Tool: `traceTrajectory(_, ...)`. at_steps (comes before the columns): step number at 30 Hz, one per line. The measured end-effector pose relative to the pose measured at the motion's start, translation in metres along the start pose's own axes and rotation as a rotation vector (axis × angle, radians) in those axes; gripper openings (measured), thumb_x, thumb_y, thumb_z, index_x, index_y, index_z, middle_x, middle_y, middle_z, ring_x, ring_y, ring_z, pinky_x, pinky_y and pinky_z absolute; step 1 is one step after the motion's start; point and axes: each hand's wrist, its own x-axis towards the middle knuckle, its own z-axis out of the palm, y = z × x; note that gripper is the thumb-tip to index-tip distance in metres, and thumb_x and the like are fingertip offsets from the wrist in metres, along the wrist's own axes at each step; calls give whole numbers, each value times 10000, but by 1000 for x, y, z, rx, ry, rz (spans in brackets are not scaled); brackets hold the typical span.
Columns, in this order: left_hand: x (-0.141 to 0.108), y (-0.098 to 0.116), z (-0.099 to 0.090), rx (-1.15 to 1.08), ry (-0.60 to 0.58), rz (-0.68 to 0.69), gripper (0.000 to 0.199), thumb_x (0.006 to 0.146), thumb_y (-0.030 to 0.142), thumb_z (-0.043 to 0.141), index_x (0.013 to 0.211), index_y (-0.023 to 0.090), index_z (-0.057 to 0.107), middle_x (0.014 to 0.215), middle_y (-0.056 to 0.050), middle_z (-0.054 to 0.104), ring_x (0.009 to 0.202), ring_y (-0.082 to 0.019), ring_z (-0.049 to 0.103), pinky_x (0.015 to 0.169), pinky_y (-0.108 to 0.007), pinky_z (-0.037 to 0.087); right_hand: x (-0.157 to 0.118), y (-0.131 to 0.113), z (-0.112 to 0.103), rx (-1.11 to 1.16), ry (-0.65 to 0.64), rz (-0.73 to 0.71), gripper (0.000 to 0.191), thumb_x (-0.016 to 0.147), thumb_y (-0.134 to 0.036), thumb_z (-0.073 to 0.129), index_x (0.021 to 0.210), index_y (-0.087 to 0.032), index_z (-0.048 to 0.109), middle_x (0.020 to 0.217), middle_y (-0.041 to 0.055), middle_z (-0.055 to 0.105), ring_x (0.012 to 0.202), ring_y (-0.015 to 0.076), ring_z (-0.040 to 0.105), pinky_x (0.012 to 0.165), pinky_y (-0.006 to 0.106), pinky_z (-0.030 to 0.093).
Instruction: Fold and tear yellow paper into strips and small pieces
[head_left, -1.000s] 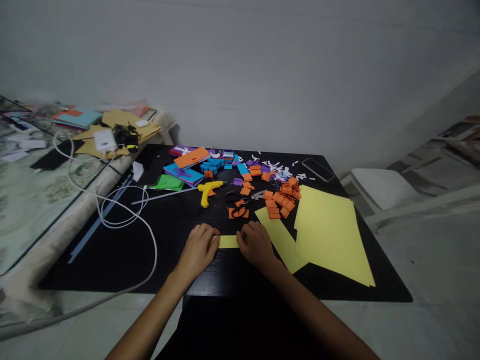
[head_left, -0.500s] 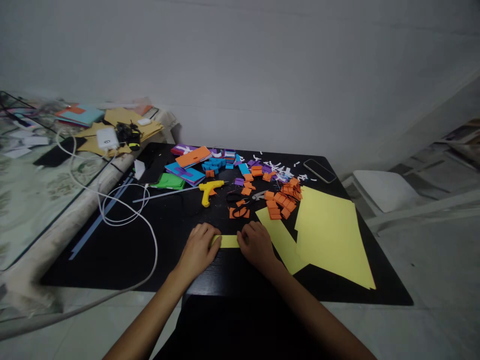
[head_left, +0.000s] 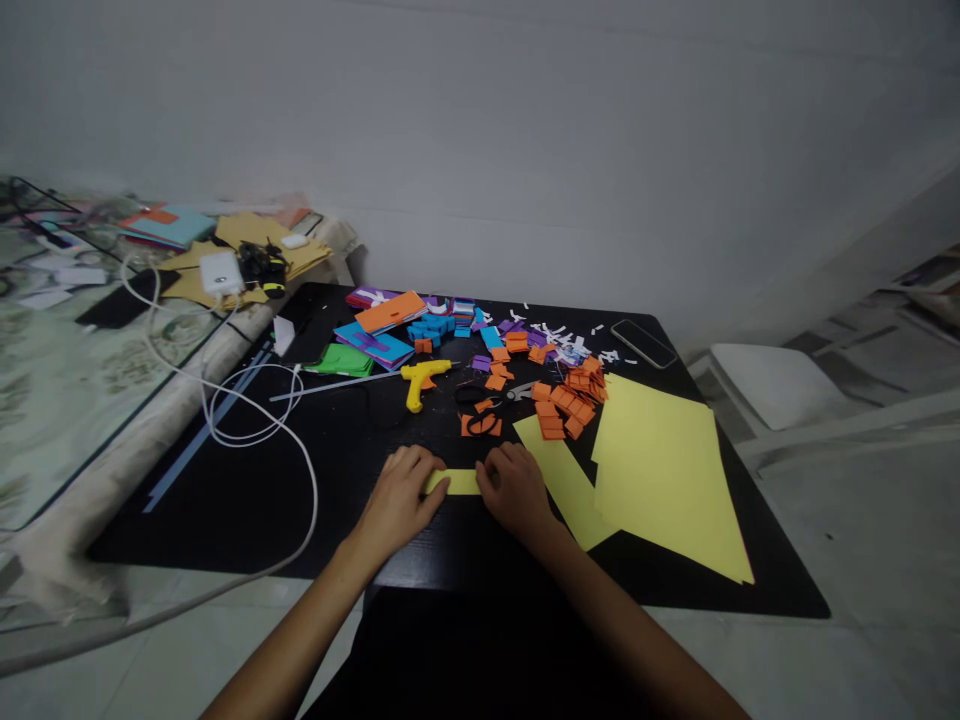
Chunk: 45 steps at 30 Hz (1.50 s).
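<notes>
A narrow yellow paper strip lies crosswise near the front of the black table. My left hand has closed on the strip's left end, thumb at its lower edge and fingers above. At the other end, my right hand grips the strip with curled fingers; the fingertips are partly hidden. Beyond the hands rest black-handled scissors and a yellow glue gun. To the right of my right hand lies a larger yellow paper piece, partly under big yellow sheets.
Folded orange paper pieces and white scraps lie toward the back right, near a phone. Blue, purple and green folded papers are at the back left. A white cable loops across the table's left side. A white chair stands at right.
My left thumb has shifted slightly along the strip. Both hands stay at its ends, and the whole view has moved a little.
</notes>
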Motion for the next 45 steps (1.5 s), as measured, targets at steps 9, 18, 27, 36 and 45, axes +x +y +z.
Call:
traceTrajectory(9, -1, -2, 3, 18, 11, -16, 93, 1006, 298, 587, 1030, 230, 645, 979, -52, 637, 943, -259, 587, 845, -413, 443, 0, 2, 1, 126, 4, 62, 56, 947, -225, 641, 983, -183, 636, 774, 22, 630, 762, 219, 594, 759, 347, 434)
traceTrajectory(18, 1, -1, 3, 58, 37, -41, 176, 1042, 294, 506, 921, 220, 612, 881, -39, 645, 844, -240, 581, 788, -401, 411, -1, 5, -2, 399, 162, 138, 157, 951, -234, 558, 1066, -190, 655, 868, 66, 693, 831, 229, 669, 804, 355, 527)
traceTrajectory(27, 1, -2, 0, -13, 107, -66, 315, 1086, 320, 425, 807, 227, 539, 760, -11, 587, 749, -220, 560, 756, -380, 419, 5, 8, -7, 635, 227, 355, 159, 906, -327, 591, 978, -205, 665, 776, 33, 699, 677, 198, 656, 659, 315, 529)
traceTrajectory(36, 0, -2, 2, -23, 110, -77, 260, 1061, 323, 500, 825, 221, 538, 782, -7, 592, 765, -215, 563, 757, -371, 411, 10, 11, -7, 700, 225, 460, 199, 861, -359, 590, 941, -196, 671, 608, -45, 519, 535, 154, 495, 531, 271, 399)
traceTrajectory(45, 0, -3, 2, 7, 57, -60, 248, 1059, 332, 503, 845, 214, 545, 815, -15, 616, 802, -222, 556, 798, -385, 393, 11, 10, -10, 719, 181, 433, 163, 854, -337, 594, 895, -192, 657, 544, -97, 337, 483, 124, 356, 509, 252, 312)
